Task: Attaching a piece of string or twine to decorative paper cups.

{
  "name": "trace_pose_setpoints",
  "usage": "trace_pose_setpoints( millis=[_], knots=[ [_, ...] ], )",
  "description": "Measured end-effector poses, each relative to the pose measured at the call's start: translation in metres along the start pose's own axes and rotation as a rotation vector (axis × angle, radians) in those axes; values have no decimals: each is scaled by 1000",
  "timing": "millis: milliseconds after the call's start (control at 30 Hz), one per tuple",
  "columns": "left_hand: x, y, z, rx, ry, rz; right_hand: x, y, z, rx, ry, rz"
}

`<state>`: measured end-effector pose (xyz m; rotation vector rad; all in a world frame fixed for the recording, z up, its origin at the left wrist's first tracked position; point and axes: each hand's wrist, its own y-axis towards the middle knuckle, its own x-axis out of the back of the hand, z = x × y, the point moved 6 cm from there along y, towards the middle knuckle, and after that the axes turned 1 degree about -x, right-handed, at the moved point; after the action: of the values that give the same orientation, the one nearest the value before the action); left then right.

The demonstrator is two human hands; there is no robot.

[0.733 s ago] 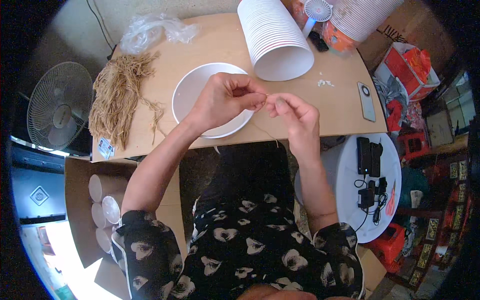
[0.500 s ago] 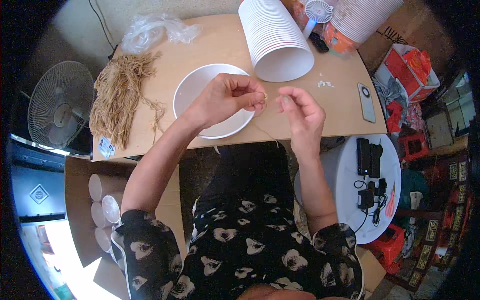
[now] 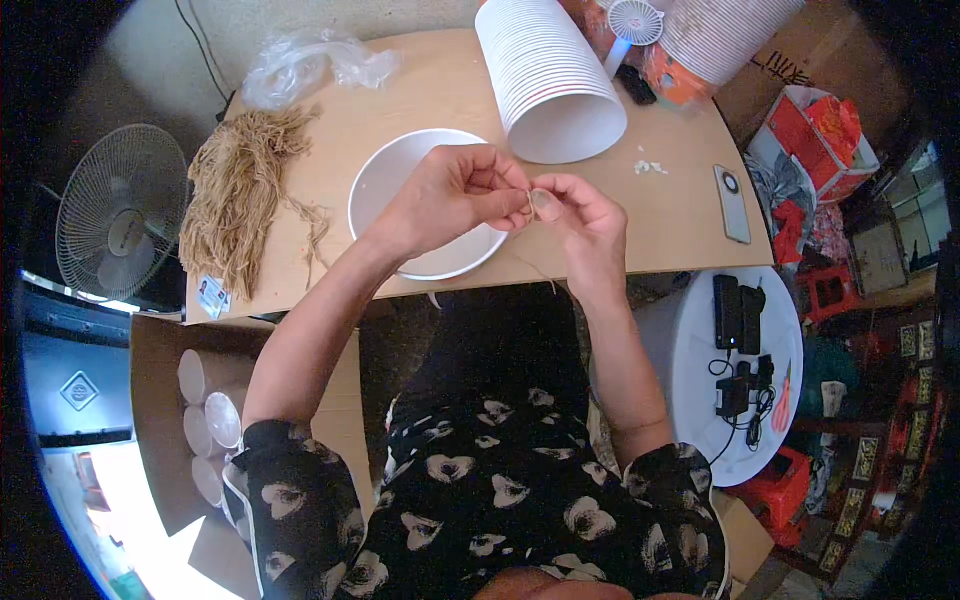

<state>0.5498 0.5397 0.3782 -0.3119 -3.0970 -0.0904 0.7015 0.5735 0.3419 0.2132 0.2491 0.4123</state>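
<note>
Over the near rim of a white bowl (image 3: 372, 215), my left hand (image 3: 450, 200) pinches a thin tan strand (image 3: 535, 268). Its loose length trails down toward the table's front edge. The thumb and forefinger of my right hand (image 3: 590, 225) are pressed together on the same small spot, right against the left fingertips. What exactly sits between the fingertips is mostly hidden. A thick bundle of similar tan strands (image 3: 235, 195) lies at the left of the table, a few pieces straying toward the bowl.
A long stack of white paper buckets (image 3: 550, 80) lies behind my hands, a small handheld fan (image 3: 635, 25) beyond it. White scraps (image 3: 650, 167) and a phone (image 3: 733, 205) are on the right. A round white stool top (image 3: 690, 420) holds black adapters and scissors (image 3: 783, 400).
My right hand has moved left, closing the gap, and its thumb and forefinger now meet the left fingertips. The left hand stays almost where it was.
</note>
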Motion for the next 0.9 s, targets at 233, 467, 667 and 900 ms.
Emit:
trace_pose_setpoints(
  millis=[233,467,667,900],
  knots=[
    [-2,4,4,-39,43,32,5,1,8,72,-148,32],
    [-2,4,3,-62,17,31,13,3,-9,-47,-55,10],
    [-2,4,2,-63,26,30,12,3,1,-77,52,5],
    [-2,5,4,-63,25,50,9,4,-3,-96,8,87]
  ],
)
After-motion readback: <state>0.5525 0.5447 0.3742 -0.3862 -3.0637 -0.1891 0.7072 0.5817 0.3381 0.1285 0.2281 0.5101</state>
